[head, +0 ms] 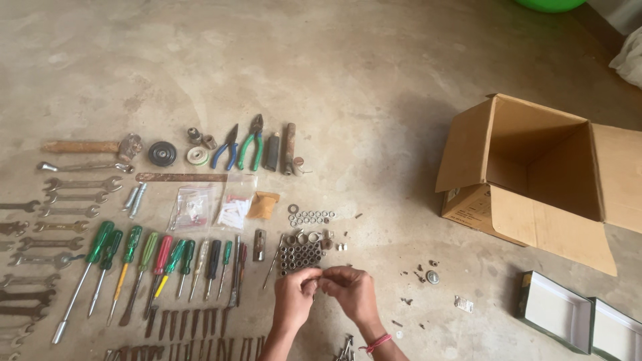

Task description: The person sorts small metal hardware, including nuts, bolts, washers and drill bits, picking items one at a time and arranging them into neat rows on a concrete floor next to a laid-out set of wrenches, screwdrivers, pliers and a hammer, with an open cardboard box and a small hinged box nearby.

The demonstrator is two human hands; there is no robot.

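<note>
1. The left hand [294, 294] and the right hand [352, 289] meet low in the middle of the view, fingertips pinched together over a very small piece; the piece is too small to make out, and it sits right between the two sets of fingertips.
2. Both hands are curled in a pinch, so neither lies slack; a red thread bracelet [376, 343] circles the right wrist.
3. Just beyond the fingertips, on the concrete floor [374, 80], lies a tight block of small metal nuts [299, 256] set in rows, nearly touching the hands' outline.
4. Further off is a neat double row of washers [311, 217], thin, round and grey.
5. To the left runs a row of screwdrivers [160, 264] with green, red and black plastic handles and slim steel shafts.
6. Beyond those, rusty open-ended spanners [67, 200] are stacked in a column, dull and brown.
7. Blue-handled and green-handled pliers [242, 145] lie near a wooden-handled hammer [90, 146] at the far edge of the layout.
8. Clear plastic bags [212, 206] of small parts lie between pliers and screwdrivers.
9. To the right, well apart, an open cardboard box [535, 174] lies on its side; scattered screws [418, 274] lie between it and the hands.
</note>
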